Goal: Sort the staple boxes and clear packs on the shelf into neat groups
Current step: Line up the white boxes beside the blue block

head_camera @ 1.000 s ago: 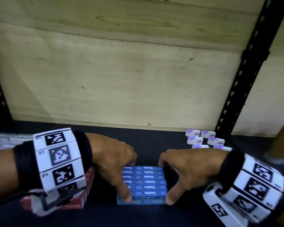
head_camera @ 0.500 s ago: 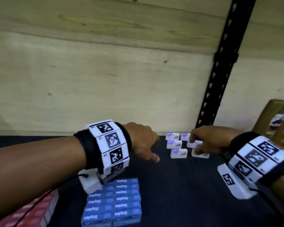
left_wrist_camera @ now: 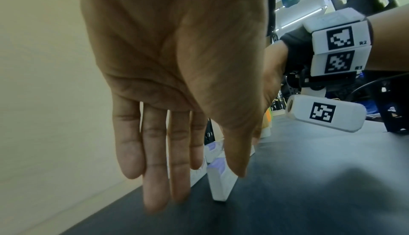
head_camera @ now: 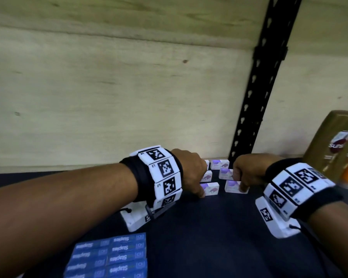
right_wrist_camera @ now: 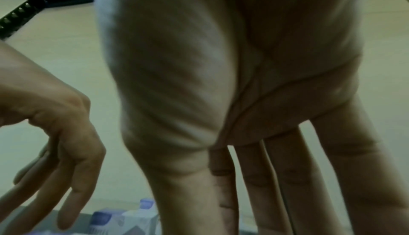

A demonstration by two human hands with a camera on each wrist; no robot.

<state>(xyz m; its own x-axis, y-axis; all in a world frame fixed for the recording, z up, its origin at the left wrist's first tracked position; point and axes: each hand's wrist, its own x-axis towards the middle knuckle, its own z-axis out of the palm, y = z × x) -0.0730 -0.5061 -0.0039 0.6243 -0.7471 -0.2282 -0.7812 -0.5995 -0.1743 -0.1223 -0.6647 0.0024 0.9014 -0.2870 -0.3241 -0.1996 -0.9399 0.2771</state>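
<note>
1. Both hands reach to the back of the dark shelf [head_camera: 219,237], on either side of a cluster of small white packs [head_camera: 219,165] with purple labels.
2. The left hand [head_camera: 191,173] has straight, relaxed fingers, its thumb touching the near-left pack [head_camera: 211,189].
3. The right hand [head_camera: 247,169], fingers extended, rests its thumb on the near-right pack [head_camera: 232,186].
4. Blue staple boxes [head_camera: 113,257] sit grouped at the shelf's front, well apart from the packs.
5. A black upright [head_camera: 263,87] stands behind.
</note>
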